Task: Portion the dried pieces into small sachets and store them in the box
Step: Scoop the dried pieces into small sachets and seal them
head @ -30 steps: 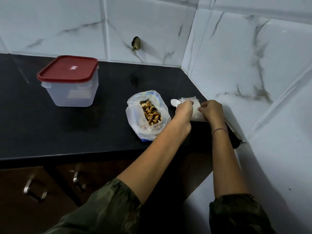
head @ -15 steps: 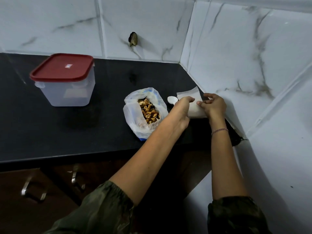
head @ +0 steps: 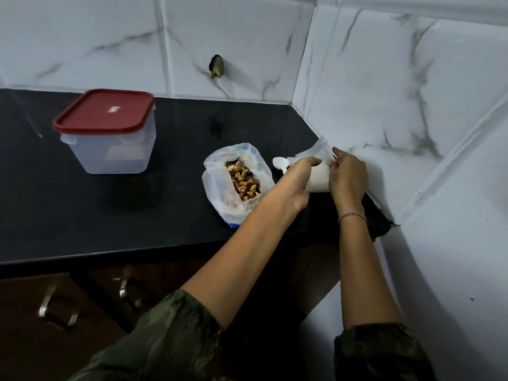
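An open white plastic bag [head: 217,185] of brown dried pieces [head: 243,180] lies on the black counter [head: 82,215]. Right of it, both my hands hold a small white sachet [head: 319,174] near the wall corner. My left hand [head: 298,180] grips its left side and my right hand [head: 347,177] pinches its right edge, the thin film lifted between them. A white plastic spoon [head: 280,163] lies just behind my left hand. The clear box [head: 110,152] with its red lid [head: 105,111] on stands at the left.
White marble-pattern tiled walls enclose the counter at the back and right. A dark object [head: 217,66] sticks out of the back wall. Brown cabinet doors with metal handles [head: 57,309] sit below the counter's front edge.
My hands have pulled the sachet up and apart; its top film now stands raised toward the wall. The bag, spoon and box have stayed put.
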The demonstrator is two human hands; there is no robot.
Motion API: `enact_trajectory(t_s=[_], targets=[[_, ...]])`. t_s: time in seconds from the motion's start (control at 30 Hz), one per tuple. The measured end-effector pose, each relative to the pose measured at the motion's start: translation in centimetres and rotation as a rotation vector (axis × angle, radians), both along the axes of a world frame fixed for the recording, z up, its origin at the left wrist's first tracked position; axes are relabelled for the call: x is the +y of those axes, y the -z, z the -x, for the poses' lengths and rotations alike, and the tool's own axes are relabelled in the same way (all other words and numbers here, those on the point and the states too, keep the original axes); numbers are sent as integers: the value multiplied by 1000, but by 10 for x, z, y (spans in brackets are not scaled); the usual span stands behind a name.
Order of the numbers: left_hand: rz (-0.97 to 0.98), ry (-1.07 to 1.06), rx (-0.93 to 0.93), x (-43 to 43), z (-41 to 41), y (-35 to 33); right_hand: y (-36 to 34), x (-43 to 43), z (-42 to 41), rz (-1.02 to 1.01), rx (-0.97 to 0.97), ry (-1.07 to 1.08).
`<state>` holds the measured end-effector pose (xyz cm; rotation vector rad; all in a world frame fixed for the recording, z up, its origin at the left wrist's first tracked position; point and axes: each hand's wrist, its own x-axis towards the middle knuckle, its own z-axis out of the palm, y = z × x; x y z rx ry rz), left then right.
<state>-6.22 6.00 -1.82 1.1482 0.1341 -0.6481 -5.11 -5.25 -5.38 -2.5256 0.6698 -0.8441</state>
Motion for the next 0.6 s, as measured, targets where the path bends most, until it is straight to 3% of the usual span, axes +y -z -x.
enact_trajectory(t_s=[0.07,0.3,0.37,0.5,0.6], targets=[[17,4,23,0,-2,0,-3,2,-1,-24,-30,11],[43,-87,-39,9,-6,-3,-14,11,3,-397,-317,-85],[-52,-89,-182,21,-5,-10,-17,18,6,-628,-421,-167],[-418,-212,-700,67,-3,-21,-36,51,17,-1198,-533,-481],[-395,-347,-746,91,-5,-25,-41,68,19,-1217,-486,-552]])
